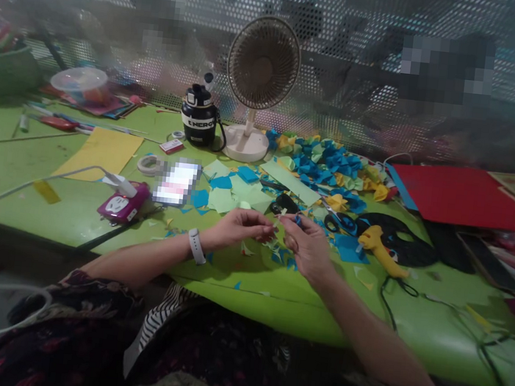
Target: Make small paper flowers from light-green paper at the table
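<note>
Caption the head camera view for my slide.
Left hand meets right hand, which pinches a small blue piece over a green table strewn with cut paper, by scissors and a glue gun.

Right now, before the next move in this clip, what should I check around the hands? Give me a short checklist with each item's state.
Both hands in view: ok, the left hand and right hand are close together above the green table.
Right hand's grip on the small blue piece: cannot tell, the fingers partly hide it.
Scissors out of both hands: ok, they lie on the table.
Hot glue gun out of both hands: ok.
Space beneath the hands free of paper scraps: not ok.
</note>
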A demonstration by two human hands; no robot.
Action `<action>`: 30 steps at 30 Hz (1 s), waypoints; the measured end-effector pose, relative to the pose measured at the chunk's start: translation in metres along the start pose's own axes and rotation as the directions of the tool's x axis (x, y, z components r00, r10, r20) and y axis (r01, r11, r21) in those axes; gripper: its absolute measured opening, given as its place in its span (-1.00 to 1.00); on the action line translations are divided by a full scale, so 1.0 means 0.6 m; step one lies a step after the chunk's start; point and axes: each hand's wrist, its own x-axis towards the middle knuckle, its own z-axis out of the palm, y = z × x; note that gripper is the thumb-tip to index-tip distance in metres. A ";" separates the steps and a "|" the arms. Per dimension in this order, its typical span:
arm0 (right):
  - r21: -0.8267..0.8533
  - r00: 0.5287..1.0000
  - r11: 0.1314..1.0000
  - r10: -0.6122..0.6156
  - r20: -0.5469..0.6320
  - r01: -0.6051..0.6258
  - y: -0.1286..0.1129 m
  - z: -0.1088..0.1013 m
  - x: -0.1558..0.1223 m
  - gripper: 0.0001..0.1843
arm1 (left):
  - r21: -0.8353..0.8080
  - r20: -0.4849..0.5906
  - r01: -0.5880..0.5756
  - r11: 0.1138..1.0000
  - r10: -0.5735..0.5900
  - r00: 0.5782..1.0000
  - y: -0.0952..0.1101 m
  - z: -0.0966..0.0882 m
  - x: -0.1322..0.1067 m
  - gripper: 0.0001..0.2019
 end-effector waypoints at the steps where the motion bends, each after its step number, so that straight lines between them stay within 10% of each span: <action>1: 0.006 1.000 1.000 -0.003 -0.010 0.003 0.000 0.000 0.000 -0.62 | -0.002 -0.012 -0.001 1.000 0.001 1.000 0.001 0.000 0.000 -0.68; 30: -0.533 0.964 0.805 -0.178 0.199 0.259 0.002 -0.011 -0.005 -0.56 | -0.121 -0.199 -0.119 0.986 0.093 0.976 0.000 -0.006 0.006 -0.70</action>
